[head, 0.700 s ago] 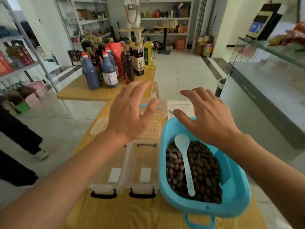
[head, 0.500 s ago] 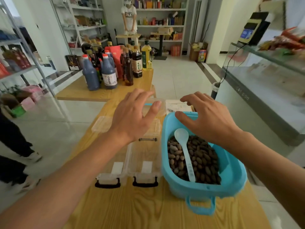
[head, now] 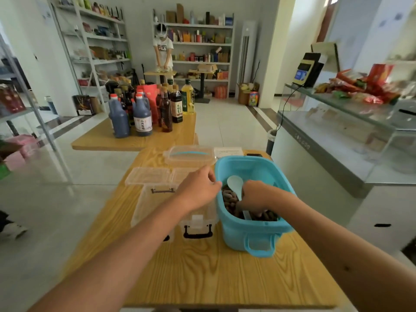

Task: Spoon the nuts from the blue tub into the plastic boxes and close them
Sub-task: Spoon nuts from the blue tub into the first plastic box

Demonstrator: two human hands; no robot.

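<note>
The blue tub sits at the right of the wooden table, and the nuts lie dark and heaped inside it. The right hand is down in the tub with its fingers curled round the handle of the pale spoon; the bowl of the spoon stands up at about eleven o'clock from the hand, clear of the nuts. The grip is partly hidden by the knuckles, so the fingers appear to be wrapped on the handle rather than pinching it.

The left hand hovers at nine o'clock from the tub, just beside its rim and over the near clear box. Its fingers are bent loosely and hold nothing. A second open box stands touching the first on its left. Two clear lids lie at twelve o'clock from the boxes, and a closed box with a blue handle sits beyond them.

The nuts look hard, smooth and loose, so they should roll off an overfilled or tilted spoon; a level, modest scoop seems wise. The spoon is light, stiff plastic and is best held midway along the handle. The boxes are thin and light, likely to skid when bumped, so the left hand would do well to steady the near one at its rim. The lids probably flex and need pressing at the corners, with the black latch snapped after.

No nuts show in the boxes, so filling is only beginning.
</note>
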